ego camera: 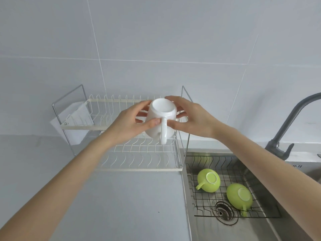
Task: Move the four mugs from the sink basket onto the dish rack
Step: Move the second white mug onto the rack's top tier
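A white mug point(160, 119) is held upside down in the air, base toward the camera and handle pointing down and forward, in front of the two-tier white wire rack point(139, 159) on the counter. Two green mugs lie upside down in the dark wire basket point(231, 173) inside the sink: one point(208, 180) with its handle to the left, the other point(239, 196) nearer the drain, handle toward the camera.

Dish rack point(139, 164) sits left of the sink point(260, 228); two mugs point(208, 180) point(239, 196) lie in the sink basket point(234, 171), seemingly upside down.
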A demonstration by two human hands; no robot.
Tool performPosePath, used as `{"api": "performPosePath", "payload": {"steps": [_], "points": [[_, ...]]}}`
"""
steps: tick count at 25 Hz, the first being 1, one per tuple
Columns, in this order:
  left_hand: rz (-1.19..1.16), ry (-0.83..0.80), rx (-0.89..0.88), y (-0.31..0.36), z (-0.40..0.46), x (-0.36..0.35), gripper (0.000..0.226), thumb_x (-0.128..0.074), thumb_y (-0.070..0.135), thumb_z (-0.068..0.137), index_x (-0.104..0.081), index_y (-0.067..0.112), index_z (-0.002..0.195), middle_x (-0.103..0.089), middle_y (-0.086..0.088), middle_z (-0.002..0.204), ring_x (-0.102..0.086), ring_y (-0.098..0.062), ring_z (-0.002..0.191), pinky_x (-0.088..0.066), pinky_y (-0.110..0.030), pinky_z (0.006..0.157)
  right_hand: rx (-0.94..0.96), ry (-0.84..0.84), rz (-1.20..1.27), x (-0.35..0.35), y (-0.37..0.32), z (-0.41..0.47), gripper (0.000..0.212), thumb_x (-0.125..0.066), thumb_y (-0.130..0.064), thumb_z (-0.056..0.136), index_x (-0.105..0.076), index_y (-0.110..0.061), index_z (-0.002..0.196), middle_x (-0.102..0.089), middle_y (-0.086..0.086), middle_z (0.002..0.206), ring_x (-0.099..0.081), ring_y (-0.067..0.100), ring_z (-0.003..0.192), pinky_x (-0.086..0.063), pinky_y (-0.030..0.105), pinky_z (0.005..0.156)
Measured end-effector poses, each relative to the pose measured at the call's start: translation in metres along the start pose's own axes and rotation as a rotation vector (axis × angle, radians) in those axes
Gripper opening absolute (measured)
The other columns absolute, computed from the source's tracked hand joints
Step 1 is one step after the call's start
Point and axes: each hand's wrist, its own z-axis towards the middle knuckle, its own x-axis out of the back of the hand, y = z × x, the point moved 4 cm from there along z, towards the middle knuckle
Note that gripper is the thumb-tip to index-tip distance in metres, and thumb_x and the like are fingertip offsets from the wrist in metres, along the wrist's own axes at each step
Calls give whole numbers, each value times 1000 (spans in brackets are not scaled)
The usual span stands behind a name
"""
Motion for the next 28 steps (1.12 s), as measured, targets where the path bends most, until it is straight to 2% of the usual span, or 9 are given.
{"api": "performPosePath", "payload": {"steps": [3, 6, 10, 12, 14, 18, 21, 25, 28], "points": [[3, -14, 18, -8, 18, 20, 48, -65, 28, 78, -44, 28, 121, -55, 4, 119, -56, -13, 108, -48, -27, 87, -18, -33, -1, 2, -6, 28, 60, -68, -24, 79, -40, -20, 132, -56, 1, 117, -57, 16, 100, -49, 24, 89], [43, -65, 30, -14, 40, 41, 51, -65, 27, 77, -43, 24, 123, -53, 1, 123, -54, -16, 112, -46, -30, 91, -15, -79, -35, 4, -10, 59, 58, -68, -24, 79, -40, -20, 130, -54, -3, 108, -56, 14, 94, -48, 15, 76], [81, -102, 92, -31, 67, 72, 62, -62, 49, 62, -45, 30, 119, -54, 1, 124, -58, -17, 108, -45, -33, 94, -28, -92, -50, -5, -7, 103, 58, -67, -28, 80, -39, -19, 131, -54, -2, 109, -58, 16, 97, -45, 12, 74], [116, -125, 124, -48, 80, 83, 63, -62, 48, 63, -45, 28, 121, -54, -1, 126, -57, -18, 110, -44, -36, 97, -35, -114, -78, -17, 0, 125, 59, -66, -29, 81, -38, -18, 132, -57, 4, 117, -59, 20, 102, -45, 18, 83], [121, -139, 151, -70, 91, 87, 54, -65, 37, 73, -46, 26, 122, -55, -1, 125, -57, -17, 110, -44, -33, 96, -58, -155, -91, -31, 11, 142, 60, -65, -30, 82, -36, -17, 133, -57, 8, 123, -58, 21, 105, -44, 24, 88], [139, -176, 208, -112, 106, 84, 50, -66, 27, 78, -46, 24, 124, -56, 1, 124, -58, -17, 107, -44, -35, 96, -95, -248, -135, -60, 36, 167, 61, -64, -30, 82, -34, -15, 134, -57, 12, 125, -57, 26, 108, -46, 35, 96], [147, -219, 253, -137, 110, 77, 52, -67, 25, 78, -46, 26, 125, -57, 1, 124, -60, -15, 104, -45, -34, 97, -140, -296, -136, -80, 56, 175, 65, -65, -30, 82, -33, -14, 135, -58, 13, 124, -57, 27, 108, -46, 38, 97], [120, -263, 308, -157, 107, 69, 54, -67, 24, 78, -44, 27, 128, -57, 3, 124, -61, -13, 100, -43, -25, 88, -184, -337, -125, -103, 72, 177, 66, -64, -32, 82, -32, -13, 136, -58, 14, 124, -55, 28, 110, -44, 41, 99], [130, -256, 331, -162, 106, 69, 53, -66, 26, 79, -44, 26, 128, -56, 3, 125, -61, -15, 103, -43, -28, 92, -187, -344, -103, -109, 75, 176, 63, -62, -31, 83, -33, -14, 135, -57, 13, 125, -53, 28, 112, -44, 43, 100]]}}
